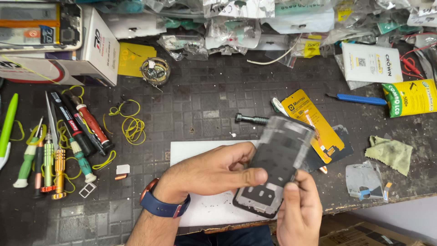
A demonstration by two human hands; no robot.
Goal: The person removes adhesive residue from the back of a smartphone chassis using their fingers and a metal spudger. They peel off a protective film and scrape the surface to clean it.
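My left hand [214,173], with a blue watch at the wrist, grips the left edge of a dark phone frame [280,157] between thumb and fingers. My right hand [298,212] holds the frame's lower right corner from below. The frame is tilted and blurred, held above a white sheet [195,152] on the dark workbench [205,100]. Just behind it lie a yellow parts packet [314,120] and a small metal screwdriver [251,119].
Several screwdrivers and tools [63,146] lie at the left among yellow rubber bands [132,125]. White boxes [91,50] stand at the back left, plastic bags along the back. A blue tool [362,99], a green cloth [391,152] and a clear film piece [364,180] sit at the right.
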